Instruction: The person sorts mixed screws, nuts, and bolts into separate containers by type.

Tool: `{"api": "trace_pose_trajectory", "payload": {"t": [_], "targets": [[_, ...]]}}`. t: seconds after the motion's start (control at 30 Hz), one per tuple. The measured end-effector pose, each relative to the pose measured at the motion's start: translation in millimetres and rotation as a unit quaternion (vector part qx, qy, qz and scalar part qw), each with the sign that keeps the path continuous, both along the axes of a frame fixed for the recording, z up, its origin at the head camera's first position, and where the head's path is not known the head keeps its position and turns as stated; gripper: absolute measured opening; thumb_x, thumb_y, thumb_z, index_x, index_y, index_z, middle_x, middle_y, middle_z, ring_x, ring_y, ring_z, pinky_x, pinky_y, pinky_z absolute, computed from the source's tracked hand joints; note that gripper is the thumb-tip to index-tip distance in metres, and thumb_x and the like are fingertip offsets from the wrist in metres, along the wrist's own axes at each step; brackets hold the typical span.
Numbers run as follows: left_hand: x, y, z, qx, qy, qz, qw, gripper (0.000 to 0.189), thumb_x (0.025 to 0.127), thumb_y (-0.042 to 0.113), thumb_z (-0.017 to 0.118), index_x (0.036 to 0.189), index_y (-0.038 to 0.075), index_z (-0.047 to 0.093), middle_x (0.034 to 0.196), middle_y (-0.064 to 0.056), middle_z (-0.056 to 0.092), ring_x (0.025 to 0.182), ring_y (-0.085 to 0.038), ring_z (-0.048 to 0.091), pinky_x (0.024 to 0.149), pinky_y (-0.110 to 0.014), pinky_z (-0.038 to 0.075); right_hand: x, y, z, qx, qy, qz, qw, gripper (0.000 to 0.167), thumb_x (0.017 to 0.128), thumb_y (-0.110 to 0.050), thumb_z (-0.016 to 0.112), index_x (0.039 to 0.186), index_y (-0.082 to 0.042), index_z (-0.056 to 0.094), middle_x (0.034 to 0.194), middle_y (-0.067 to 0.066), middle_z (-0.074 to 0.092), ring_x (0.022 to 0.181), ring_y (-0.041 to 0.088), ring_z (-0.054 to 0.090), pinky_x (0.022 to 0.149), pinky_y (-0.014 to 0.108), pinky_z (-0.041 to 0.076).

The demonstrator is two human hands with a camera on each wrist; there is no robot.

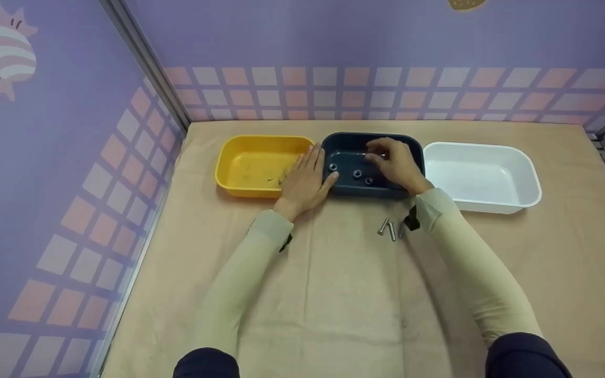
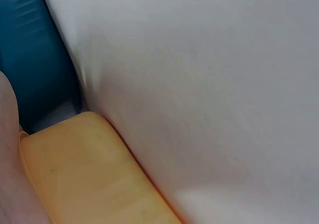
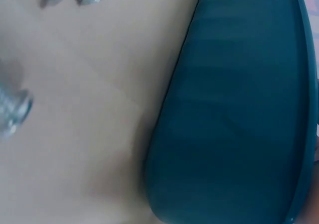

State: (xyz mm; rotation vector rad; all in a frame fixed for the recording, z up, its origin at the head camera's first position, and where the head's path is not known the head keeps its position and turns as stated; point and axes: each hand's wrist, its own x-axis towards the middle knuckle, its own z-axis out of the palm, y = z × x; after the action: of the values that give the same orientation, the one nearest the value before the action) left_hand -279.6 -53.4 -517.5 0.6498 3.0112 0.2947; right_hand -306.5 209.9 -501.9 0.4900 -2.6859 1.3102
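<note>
Navy cloth sleeves (image 1: 525, 354): nearest.
Left hand (image 1: 304, 181): straight-fingered.
Right hand (image 1: 398, 164): bent, can't tell if pinching.
Silver metal nuts (image 1: 357, 174): left of it, in dark-blue plastic tray (image 1: 363, 190).

The left arm (image 1: 234, 294) and right arm (image 1: 483, 273), both in long pale cream fabric sleeves (image 1: 252, 257), reach forward, converging toward the wrists. The bare left hand (image 1: 303, 182) is spread back upward, fingers straight and close together, thumb angled out rightward. The bare right hand (image 1: 400, 164) points forward and leftward, its fingers bent opposite the thumb; whether they pinch anything is unclear.
</note>
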Motion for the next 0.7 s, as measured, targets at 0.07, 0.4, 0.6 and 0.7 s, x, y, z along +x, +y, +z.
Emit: {"api": "trace_pose_trajectory", "payload": {"t": [0.07,0.4,0.6,0.7], "targets": [[0.6,-0.1,-0.1,0.003,0.0,0.0,1.0,0.083,0.113,0.062,0.02,0.172,0.004,0.009,0.181,-0.011,0.002,0.168,-0.025,0.002,0.137,-0.039,-0.001,0.9,2,0.9,-0.002,0.005,0.004,1.0,0.029,0.103,-0.007,0.07,0.13,0.005,0.07,0.121,0.02,0.074,0.108,0.032,0.072,0.098,0.049,0.06],[-1.4,1.2,1.4,-0.002,0.008,-0.003,1.0,0.083,0.113,0.061,0.02,0.171,0.003,0.01,0.181,-0.013,0.003,0.168,-0.027,0.003,0.137,-0.042,0.003,8.7,13,10.7,0.017,0.009,0.03,0.9994,0.033,0.103,-0.008,0.072,0.132,0.006,0.069,0.124,0.025,0.072,0.109,0.036,0.069,0.098,0.052,0.058],[-0.4,-0.8,2.5,0.017,0.005,-0.008,0.9998,0.084,0.113,0.061,0.023,0.171,0.002,0.011,0.181,-0.014,0.005,0.168,-0.027,0.003,0.137,-0.043,0.002,17.6,21,18.3,0.029,0.011,0.036,0.9989,0.035,0.102,-0.009,0.073,0.133,0.006,0.068,0.126,0.024,0.071,0.112,0.038,0.069,0.1,0.053,0.058],[0.5,-1.8,3.0,0.024,0.003,-0.008,0.9997,0.084,0.113,0.061,0.025,0.171,0.003,0.011,0.181,-0.014,0.005,0.168,-0.027,0.004,0.137,-0.045,0.003,22.2,27,23.6,0.038,0.016,0.036,0.9985,0.035,0.102,-0.01,0.073,0.133,0.006,0.068,0.125,0.024,0.071,0.113,0.038,0.069,0.098,0.052,0.057]]}}
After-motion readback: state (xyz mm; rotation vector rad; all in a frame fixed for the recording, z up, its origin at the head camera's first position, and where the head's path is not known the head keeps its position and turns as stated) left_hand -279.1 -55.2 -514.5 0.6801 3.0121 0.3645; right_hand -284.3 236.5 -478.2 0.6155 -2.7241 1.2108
